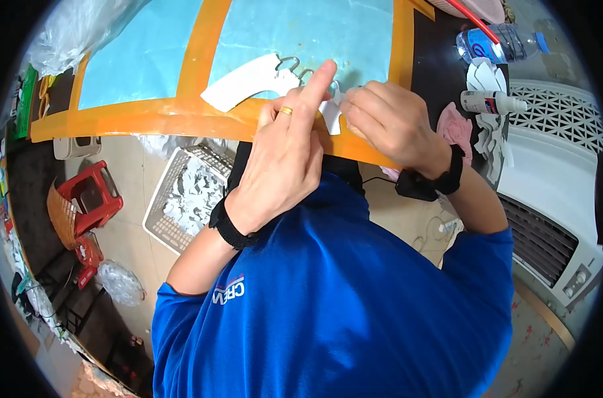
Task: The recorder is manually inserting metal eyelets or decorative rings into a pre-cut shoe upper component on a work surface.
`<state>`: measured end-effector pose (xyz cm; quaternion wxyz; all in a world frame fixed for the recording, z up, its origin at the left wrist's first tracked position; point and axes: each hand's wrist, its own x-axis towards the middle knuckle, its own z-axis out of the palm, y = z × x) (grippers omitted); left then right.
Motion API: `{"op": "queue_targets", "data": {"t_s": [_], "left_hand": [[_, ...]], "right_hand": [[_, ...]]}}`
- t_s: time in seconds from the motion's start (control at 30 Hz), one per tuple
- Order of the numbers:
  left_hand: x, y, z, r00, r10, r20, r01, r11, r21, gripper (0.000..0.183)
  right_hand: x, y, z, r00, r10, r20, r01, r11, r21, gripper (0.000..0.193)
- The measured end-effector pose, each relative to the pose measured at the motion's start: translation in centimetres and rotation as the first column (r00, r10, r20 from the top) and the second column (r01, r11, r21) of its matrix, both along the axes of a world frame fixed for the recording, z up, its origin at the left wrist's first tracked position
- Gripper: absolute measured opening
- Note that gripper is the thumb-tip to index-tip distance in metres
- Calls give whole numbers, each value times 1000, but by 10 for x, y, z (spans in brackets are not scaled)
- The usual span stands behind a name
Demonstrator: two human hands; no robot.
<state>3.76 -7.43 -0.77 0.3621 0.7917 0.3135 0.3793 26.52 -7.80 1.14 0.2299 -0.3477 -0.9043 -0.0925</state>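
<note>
A flat white curved piece [245, 83] lies along the near edge of the table, with thin dark hook-shaped loops [289, 63] along its far edge. My left hand [281, 159], with a ring and a black wristband, holds the piece down. Its index finger points up and away, and the other fingers are bent. My right hand [388, 123] has its fingers pinched together at the right end, by a small white part [331, 116] that shows between the hands. Whether this part belongs to the same piece is hidden by my fingers, as are the right fingertips.
Blue sheeting [301, 33] framed by orange tape [195, 53] covers the table. To the right are a water bottle [500, 44], a small white bottle [490, 102], a pink cloth [455, 129] and an air cooler [547, 172]. A basket [157, 215] of cut pieces and a red stool [106, 199] stand lower left.
</note>
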Motion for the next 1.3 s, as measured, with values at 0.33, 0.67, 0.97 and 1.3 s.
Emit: {"op": "queue_targets", "data": {"t_s": [0.33, 0.67, 0.97, 1.3], "left_hand": [[13, 9, -2, 983, 161, -88, -155, 986, 63, 86], [22, 5, -1, 958, 266, -104, -247, 955, 163, 69], [27, 4, 0, 949, 300, -99, -283, 946, 159, 50], [25, 2, -2, 955, 287, -77, -273, 950, 153, 41]], "right_hand": [[-2, 2, -4, 994, -22, -107, 19, 999, -32, 17], [-10, 3, -4, 940, -145, -310, 83, 975, -204, 13], [-6, -10, 4, 895, -271, -355, 113, 907, -406, 11], [-3, 7, 12, 963, -229, -141, 166, 919, -356, 11]]}}
